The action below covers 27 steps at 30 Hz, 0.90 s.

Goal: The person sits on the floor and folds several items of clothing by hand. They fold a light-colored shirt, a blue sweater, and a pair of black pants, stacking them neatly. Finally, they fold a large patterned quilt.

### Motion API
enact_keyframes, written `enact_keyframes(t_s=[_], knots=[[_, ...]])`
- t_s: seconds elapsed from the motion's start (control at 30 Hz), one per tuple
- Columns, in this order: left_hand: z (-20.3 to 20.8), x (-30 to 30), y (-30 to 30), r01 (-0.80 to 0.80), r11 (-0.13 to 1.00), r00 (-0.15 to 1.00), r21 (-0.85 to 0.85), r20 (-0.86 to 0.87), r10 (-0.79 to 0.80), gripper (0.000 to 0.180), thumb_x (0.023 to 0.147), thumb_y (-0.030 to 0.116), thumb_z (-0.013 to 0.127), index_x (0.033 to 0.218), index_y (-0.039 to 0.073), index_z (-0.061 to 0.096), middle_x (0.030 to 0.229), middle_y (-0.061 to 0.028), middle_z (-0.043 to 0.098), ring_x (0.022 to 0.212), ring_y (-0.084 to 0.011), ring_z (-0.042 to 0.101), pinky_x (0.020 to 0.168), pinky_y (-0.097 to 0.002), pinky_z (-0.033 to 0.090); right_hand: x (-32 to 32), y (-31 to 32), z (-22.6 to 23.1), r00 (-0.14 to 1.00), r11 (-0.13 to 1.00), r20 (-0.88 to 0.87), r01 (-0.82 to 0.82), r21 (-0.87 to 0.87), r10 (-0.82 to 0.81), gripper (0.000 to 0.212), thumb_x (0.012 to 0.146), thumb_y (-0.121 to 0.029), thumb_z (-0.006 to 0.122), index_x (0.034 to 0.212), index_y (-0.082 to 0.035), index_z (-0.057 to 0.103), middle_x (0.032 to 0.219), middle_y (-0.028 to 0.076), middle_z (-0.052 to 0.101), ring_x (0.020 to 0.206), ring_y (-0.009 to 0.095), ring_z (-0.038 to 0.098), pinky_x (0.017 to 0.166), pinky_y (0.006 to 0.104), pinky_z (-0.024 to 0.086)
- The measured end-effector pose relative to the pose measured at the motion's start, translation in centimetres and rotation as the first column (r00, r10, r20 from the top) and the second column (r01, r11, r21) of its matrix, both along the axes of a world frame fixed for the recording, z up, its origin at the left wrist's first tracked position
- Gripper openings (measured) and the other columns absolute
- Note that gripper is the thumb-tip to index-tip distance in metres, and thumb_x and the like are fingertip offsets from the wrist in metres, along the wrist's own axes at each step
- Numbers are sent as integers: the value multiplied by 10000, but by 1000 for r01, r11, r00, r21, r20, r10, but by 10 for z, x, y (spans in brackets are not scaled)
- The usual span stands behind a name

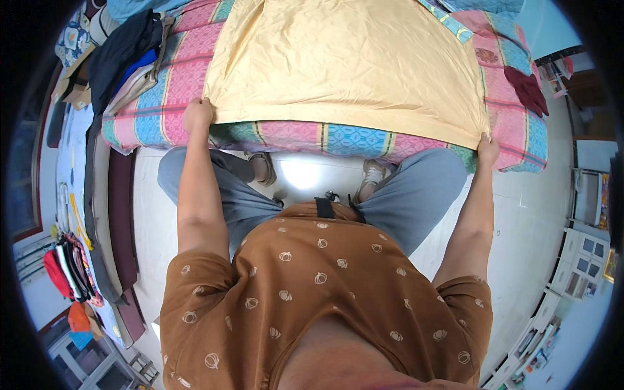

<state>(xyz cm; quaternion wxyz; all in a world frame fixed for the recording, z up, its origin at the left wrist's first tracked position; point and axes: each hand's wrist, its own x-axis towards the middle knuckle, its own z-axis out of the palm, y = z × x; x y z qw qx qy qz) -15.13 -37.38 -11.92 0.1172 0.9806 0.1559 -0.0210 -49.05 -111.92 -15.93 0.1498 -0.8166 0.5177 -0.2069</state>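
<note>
A pale yellow cloth [344,65], wide like a bed sheet or pillow cover and lightly creased, lies spread over a bed with a pink and blue checked cover [354,140]. Its near hem runs between my two hands. At the hem's left corner, my left hand [198,115] is closed, pinching the fabric. My right hand [487,151] grips the right corner the same way, close to the bed's front edge. Between them the hem sags slightly over the edge. The far end of the cloth runs out of the picture.
Dark folded clothes [123,58] are stacked on the bed's left side. A maroon cloth [526,91] lies at the right. Below the bed edge are my bent legs and a white tiled floor [520,247]. White cabinets [578,266] line the right side.
</note>
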Motion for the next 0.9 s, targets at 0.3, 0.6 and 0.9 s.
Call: enact_keyframes(t_s=[0.3,0.6,0.9], knots=[[24,-17,-57,234,971,889,-43,414,-195,254,900,314,615,981,91,706,1046,-182,700,1016,-372,652,839,-508,507,28,65,53,970,943,169,-117,-310,176,382,816,-280,656,1090,-20,707,1114,230,684,1023,380,649,887,481,502],[-7,-67,-246,815,533,409,229,423,-808,597,952,450,546,1466,159,457,1544,-136,390,1437,-317,334,1167,-538,226,158,254,60,423,416,-198,-906,-81,884,720,919,-515,564,1495,-113,409,1577,134,344,1481,313,261,1204,488,188],[-14,-40,-192,732,616,538,293,306,-785,716,946,576,489,1548,220,333,1627,-88,259,1513,-295,189,1184,-608,109,96,98,11,884,890,-351,-398,-223,308,774,941,-680,385,1560,-224,299,1645,33,220,1520,271,170,1209,558,97]])
